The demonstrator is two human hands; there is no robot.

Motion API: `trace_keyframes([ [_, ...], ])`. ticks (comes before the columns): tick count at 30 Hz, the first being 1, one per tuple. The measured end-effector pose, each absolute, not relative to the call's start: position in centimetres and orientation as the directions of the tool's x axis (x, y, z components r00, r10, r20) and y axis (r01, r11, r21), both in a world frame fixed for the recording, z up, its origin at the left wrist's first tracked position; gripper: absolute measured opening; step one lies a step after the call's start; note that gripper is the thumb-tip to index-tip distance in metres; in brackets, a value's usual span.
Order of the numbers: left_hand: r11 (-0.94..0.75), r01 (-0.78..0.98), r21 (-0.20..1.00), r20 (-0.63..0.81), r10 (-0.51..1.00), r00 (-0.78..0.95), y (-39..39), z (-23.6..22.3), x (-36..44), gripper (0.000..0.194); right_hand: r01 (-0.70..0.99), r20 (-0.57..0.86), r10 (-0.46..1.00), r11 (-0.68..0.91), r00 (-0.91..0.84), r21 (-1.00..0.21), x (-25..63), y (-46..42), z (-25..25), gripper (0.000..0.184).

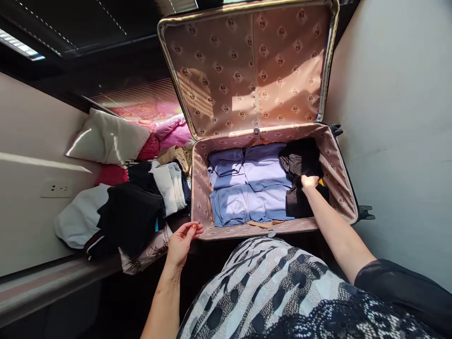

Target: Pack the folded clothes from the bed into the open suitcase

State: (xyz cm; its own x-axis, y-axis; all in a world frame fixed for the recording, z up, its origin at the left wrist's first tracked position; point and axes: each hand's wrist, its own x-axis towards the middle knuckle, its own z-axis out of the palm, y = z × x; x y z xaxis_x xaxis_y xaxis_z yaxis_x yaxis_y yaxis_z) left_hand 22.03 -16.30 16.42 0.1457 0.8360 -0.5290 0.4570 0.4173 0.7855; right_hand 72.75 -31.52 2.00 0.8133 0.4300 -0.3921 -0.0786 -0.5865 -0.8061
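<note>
An open suitcase [203,197] lies in front of me. Folded lavender clothes [267,160] and light blue clothes [231,202] fill its left and middle. At its right end my right hand [310,181] is closed on a black garment [300,157], with its fingertips hidden in the dark cloth. More dark clothing [300,202] lies just below that hand, and a bit of something yellow [321,181] shows beside it. My left hand [183,238] is at the suitcase's front left corner, thumb and fingers pinched together; what is between them, if anything, is hidden.
The suitcase lid [247,70] stands raised at the back. On the left are piled black clothes [130,216], folded white clothes [169,186], a pale pillow [109,139] and pink fabric [173,132]. A wall [399,117] borders the right side.
</note>
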Motion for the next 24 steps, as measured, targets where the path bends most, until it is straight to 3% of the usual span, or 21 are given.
trace_keyframes([
  [2,0.429,0.446,0.785,-0.533,0.835,0.136,-16.7,16.4,22.1,0.089,-0.005,-0.325,0.325,-0.7,0.888,-0.714,72.9,-31.9,2.6,0.073],
  [3,0.435,0.445,0.783,-0.538,0.832,0.134,-16.9,16.3,22.1,0.089,0.088,-0.276,0.344,-0.753,0.898,-0.653,73.1,-31.7,2.8,0.078],
  [5,0.452,0.447,0.772,-0.556,0.821,0.13,-17.3,16.4,22.0,0.088,0.358,-0.202,0.507,-0.79,0.838,-0.497,73.9,-30.5,2.8,0.082],
  [7,0.472,0.456,0.754,-0.578,0.806,0.123,-17.9,16.7,21.7,0.087,0.544,-0.234,0.646,-0.749,0.727,-0.377,74.9,-28.9,1.9,0.077],
  [11,0.505,0.463,0.728,-0.608,0.788,0.097,-19.3,17.2,20.6,0.081,0.459,-0.412,0.571,-0.819,0.71,-0.344,76.6,-27.0,-1.8,0.078],
  [16,0.477,0.391,0.787,-0.53,0.848,0.032,-18.7,16.0,17.3,0.067,0.429,-0.446,0.55,-0.834,0.706,-0.347,80.1,-26.1,-5.1,0.091],
  [20,0.34,0.434,0.835,-0.298,0.94,-0.163,-14.9,14.6,13.8,0.044,0.375,-0.396,0.51,-0.849,0.763,-0.371,81.2,-24.9,-3.0,0.085],
  [22,0.222,0.594,0.773,-0.111,0.97,-0.218,-12.4,14.4,12.5,0.032,0.428,-0.328,0.553,-0.819,0.766,-0.383,80.0,-24.7,-1.1,0.088],
  [24,0.125,0.761,0.637,0.014,0.985,-0.173,-9.9,14.3,11.6,0.039,0.517,-0.325,0.645,-0.757,0.692,-0.4,77.7,-24.7,0.8,0.096],
])
